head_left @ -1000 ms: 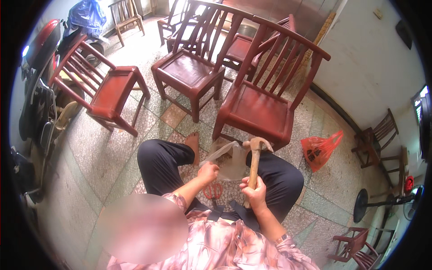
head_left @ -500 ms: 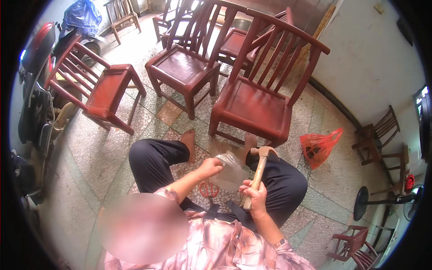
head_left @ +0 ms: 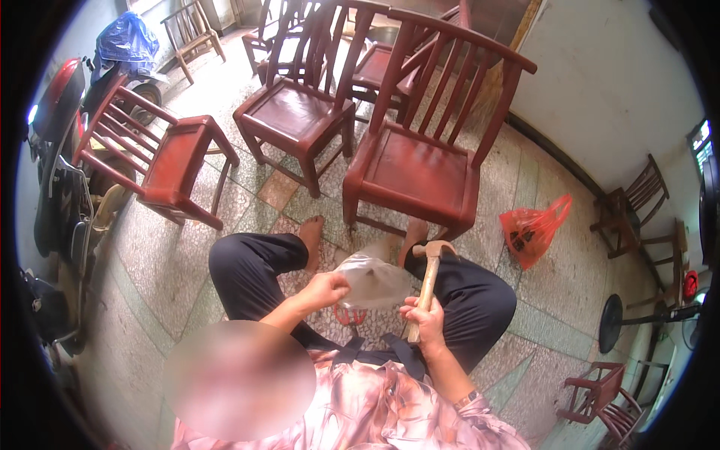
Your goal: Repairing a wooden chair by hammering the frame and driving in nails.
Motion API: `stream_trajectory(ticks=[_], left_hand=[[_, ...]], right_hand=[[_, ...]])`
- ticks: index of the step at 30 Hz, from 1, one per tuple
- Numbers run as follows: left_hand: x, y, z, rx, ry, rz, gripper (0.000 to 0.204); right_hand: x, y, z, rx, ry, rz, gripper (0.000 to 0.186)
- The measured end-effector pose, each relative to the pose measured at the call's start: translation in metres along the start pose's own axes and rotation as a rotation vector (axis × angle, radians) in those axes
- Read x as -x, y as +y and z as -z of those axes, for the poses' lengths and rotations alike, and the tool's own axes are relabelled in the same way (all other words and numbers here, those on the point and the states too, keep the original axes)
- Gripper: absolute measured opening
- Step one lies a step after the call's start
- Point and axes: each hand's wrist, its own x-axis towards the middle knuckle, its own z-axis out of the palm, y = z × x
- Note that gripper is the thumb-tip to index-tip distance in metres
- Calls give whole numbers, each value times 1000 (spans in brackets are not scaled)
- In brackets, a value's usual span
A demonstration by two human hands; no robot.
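Right hand (head_left: 429,324) gripping hammer (head_left: 430,276), left hand (head_left: 325,289) pinching translucent bag (head_left: 375,285), red bag (head_left: 531,238) on floor (head_left: 559,304), contents unclear

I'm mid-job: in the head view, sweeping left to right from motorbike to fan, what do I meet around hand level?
Motorbike → left hand → clear bag → hammer → red bag → fan. Right hand left out: it overlaps the hammer.

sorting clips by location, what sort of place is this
Probably a room in a home, perhaps a front room used for storage: several red chairs, a standing fan, and what looks like a parked motorbike.
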Motion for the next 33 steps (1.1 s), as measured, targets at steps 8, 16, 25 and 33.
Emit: stream_trajectory(ticks=[8,16,25,33], left_hand=[[-2,50,20,-713,-438,-52,21],[25,1,-38,-658,-795,46,21],[3,-8,-48,-477,-610,74,24],[-64,24,28,-155,144,-196,17]], right_hand=[[1,9,12,53,-79,-26,30],[-10,11,7,122,-52,-41,30],[-25,14,4,451,-86,-27,30],[-52,-13,-35,469,-165,383,22]])
